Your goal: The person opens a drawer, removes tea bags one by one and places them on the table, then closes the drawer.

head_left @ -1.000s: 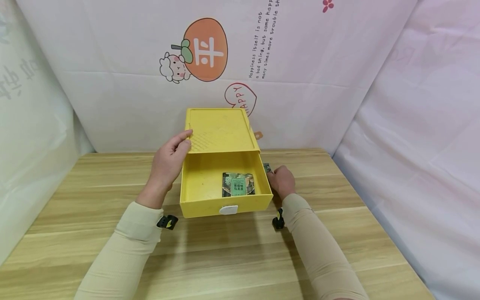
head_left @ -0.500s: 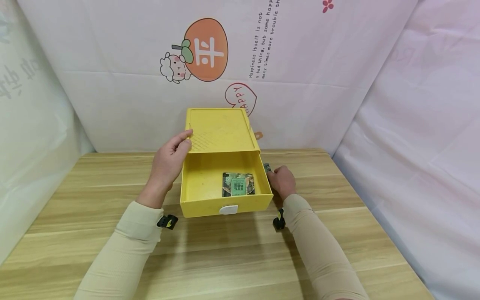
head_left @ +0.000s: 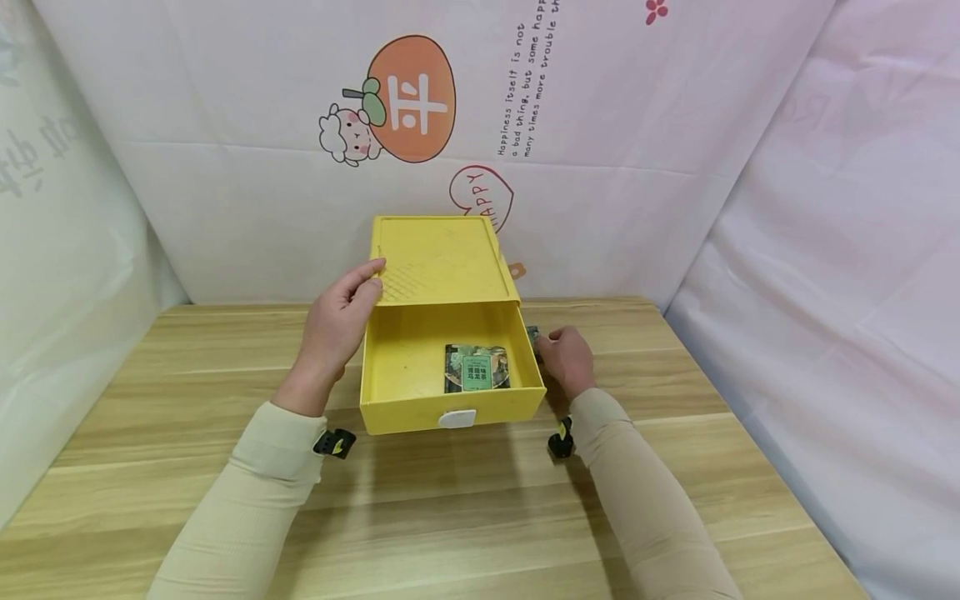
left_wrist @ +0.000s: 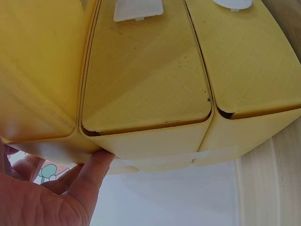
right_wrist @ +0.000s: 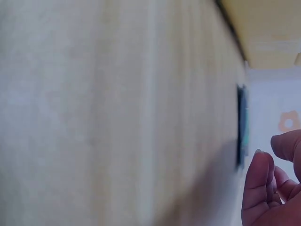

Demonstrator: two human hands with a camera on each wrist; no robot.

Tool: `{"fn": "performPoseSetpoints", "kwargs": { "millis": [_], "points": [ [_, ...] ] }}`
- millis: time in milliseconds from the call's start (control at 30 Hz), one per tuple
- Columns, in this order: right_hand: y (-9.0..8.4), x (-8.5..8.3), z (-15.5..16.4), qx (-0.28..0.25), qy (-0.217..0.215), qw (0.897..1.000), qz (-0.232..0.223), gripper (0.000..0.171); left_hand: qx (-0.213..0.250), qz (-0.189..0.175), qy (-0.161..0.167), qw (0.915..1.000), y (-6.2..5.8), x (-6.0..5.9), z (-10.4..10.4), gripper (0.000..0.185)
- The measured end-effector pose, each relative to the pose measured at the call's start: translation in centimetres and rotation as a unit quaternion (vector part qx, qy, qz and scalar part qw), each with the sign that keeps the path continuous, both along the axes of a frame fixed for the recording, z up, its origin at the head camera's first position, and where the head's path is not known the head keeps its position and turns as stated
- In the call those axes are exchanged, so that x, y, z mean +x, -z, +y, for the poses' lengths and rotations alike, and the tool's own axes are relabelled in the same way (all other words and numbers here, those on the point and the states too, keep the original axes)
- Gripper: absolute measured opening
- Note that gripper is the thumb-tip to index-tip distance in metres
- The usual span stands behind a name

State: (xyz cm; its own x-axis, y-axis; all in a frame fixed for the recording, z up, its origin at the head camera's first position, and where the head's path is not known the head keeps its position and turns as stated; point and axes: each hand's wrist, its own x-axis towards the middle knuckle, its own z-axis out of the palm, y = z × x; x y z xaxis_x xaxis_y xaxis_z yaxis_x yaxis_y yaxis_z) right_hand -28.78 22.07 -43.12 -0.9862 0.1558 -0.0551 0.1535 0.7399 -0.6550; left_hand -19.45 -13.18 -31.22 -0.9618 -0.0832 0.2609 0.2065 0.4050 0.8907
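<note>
A yellow plastic drawer box [head_left: 442,267] stands at twelve o'clock on the worktop, its drawer [head_left: 405,367] pulled open toward six, one green sachet [head_left: 477,369] lying flat inside, another sachet [head_left: 533,335] just beside its three o'clock wall.

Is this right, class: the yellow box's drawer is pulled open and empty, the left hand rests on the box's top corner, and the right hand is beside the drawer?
Not quite. The drawer is not empty: a green-labelled packet lies inside it, as the head view shows. The rest stands: the drawer is pulled open, the left hand rests on the top corner of the yellow box, and the right hand is beside the drawer.
</note>
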Motion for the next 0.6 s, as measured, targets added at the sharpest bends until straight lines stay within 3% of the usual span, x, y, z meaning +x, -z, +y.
{"fn": "performPoseSetpoints", "kwargs": {
  "millis": [367, 600],
  "points": [
    [-2.7, 0.5, 0.0, -0.021, -0.009, 0.998, 0.057, 0.053, 0.003, -0.002, -0.002, 1.0000, -0.1, 0.0, 0.0, 0.048],
    [-5.0, 1.3, -0.3, -0.071, -0.025, 0.994, 0.074, 0.053, 0.002, -0.006, -0.002, 1.0000, -0.2, 0.1, 0.1, 0.048]
  ]
}}
